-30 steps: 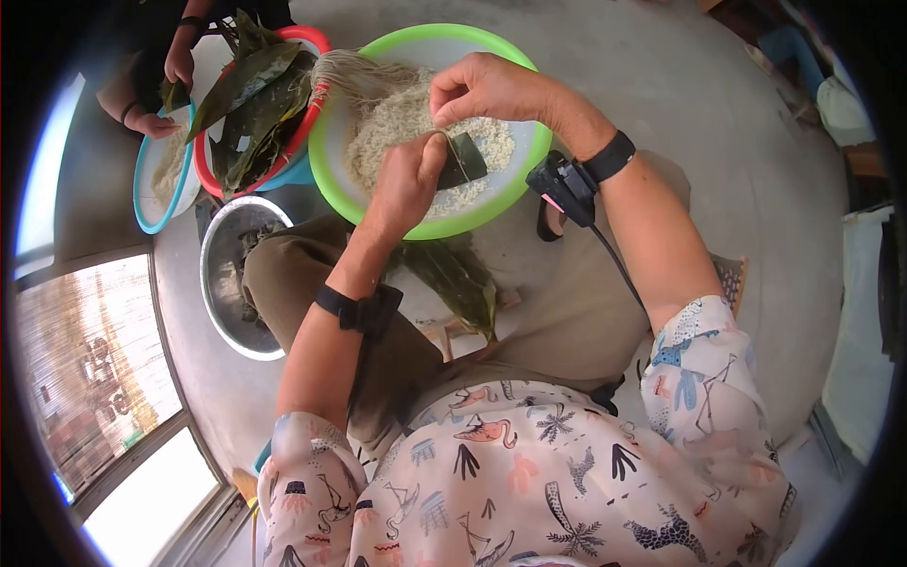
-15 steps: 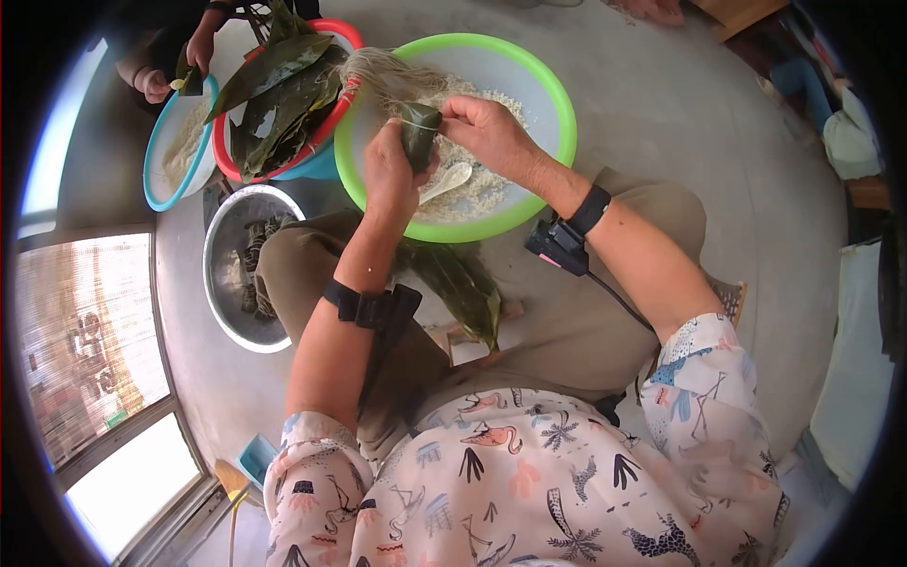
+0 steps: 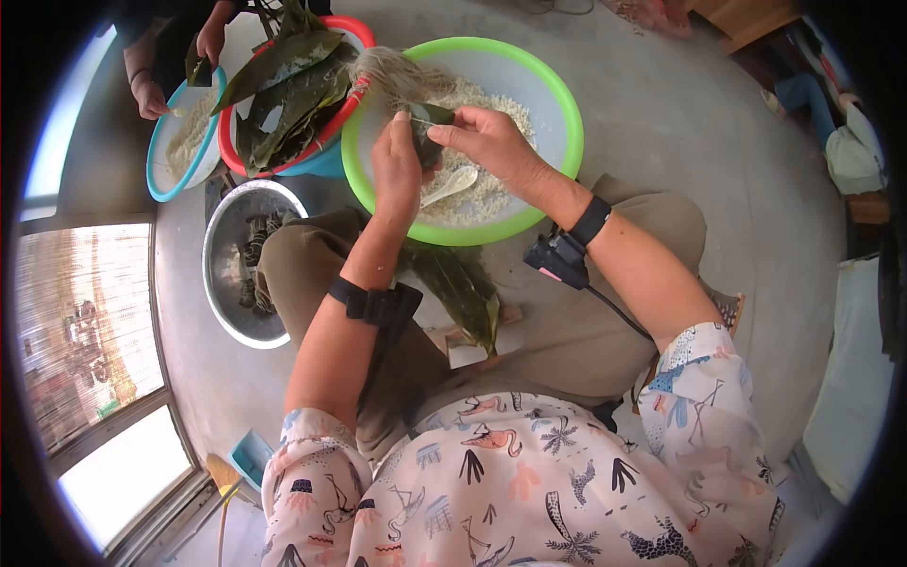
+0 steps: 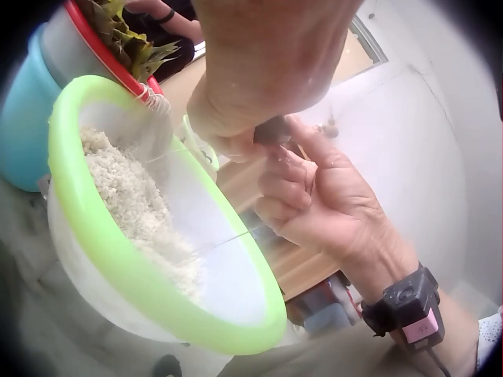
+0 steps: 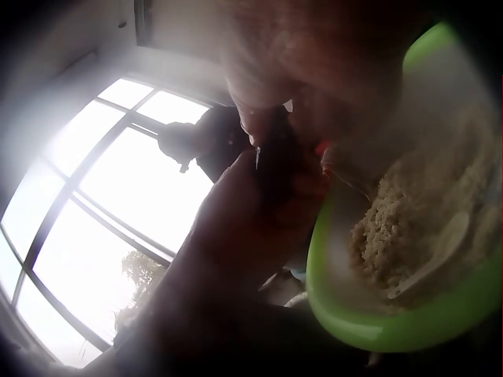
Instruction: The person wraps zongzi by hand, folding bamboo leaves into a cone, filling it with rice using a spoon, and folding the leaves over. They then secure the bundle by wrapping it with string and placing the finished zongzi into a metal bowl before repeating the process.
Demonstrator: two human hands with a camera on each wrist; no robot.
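Observation:
My left hand grips a small dark-green leaf-wrapped dumpling above the green basin of white rice. My right hand meets it from the right, its fingers curled and pinching a thin string against the parcel. The string leads from a pale bundle of strings draped over the basin's far rim. In the left wrist view the dumpling shows as a dark spot between both hands. A white spoon lies in the rice.
A red basin of long green leaves stands to the left, beside a blue bowl of rice where another person's hands work. A metal bowl holds tied dumplings. Spare leaves lie across my lap.
My left hand lifted the folded leaf off the rice toward the string bundle. My right hand came down onto the parcel with a string. The spoon now lies uncovered in the rice.

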